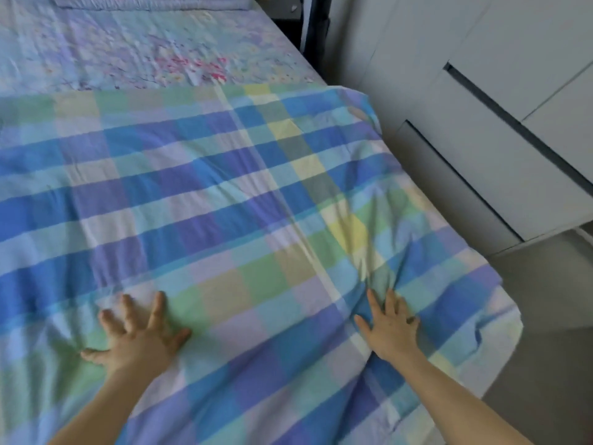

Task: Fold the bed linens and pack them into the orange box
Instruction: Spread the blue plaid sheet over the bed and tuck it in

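Nothing legible here. The checked sheet [224,194] carries only coloured squares, with no label or tag showing, the floral cover [144,49] towards the bed's far edge bears a flower print only, and the grey cupboard fronts [481,149] are plain.

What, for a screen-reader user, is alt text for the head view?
A person's left hand and right hand press flat, fingers spread, on a blue, green and yellow checked sheet. A floral bedcover lies beyond it; white cabinets stand at the right.
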